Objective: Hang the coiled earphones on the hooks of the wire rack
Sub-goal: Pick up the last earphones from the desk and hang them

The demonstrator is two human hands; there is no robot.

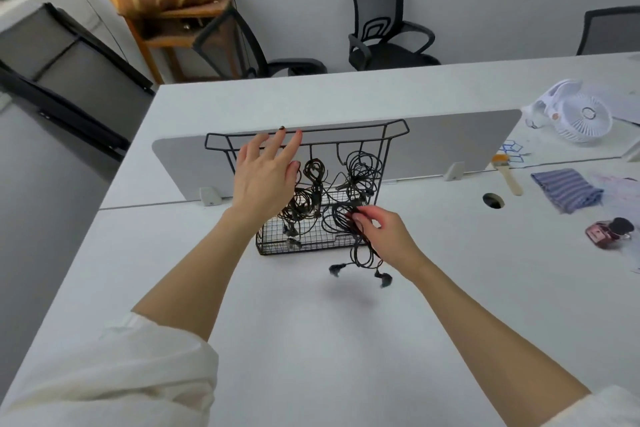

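A black wire rack (394,135) stands on the white desk against a grey divider panel. Black coiled earphones (363,166) hang from its hooks, with another coil (313,173) to their left and one (299,206) lower down. My left hand (265,173) is spread with fingers apart against the rack's upper left, fingertips near the top bar, holding nothing. My right hand (384,230) pinches a coiled earphone (360,250) in front of the rack's lower right; its earbuds dangle just above the desk.
The grey divider (450,142) runs behind the rack. To the right lie a white fan (575,114), a brush (509,173), a striped cloth (568,189), a cable hole (492,200) and a small bottle (609,230). Black office chairs (384,21) stand beyond the desk.
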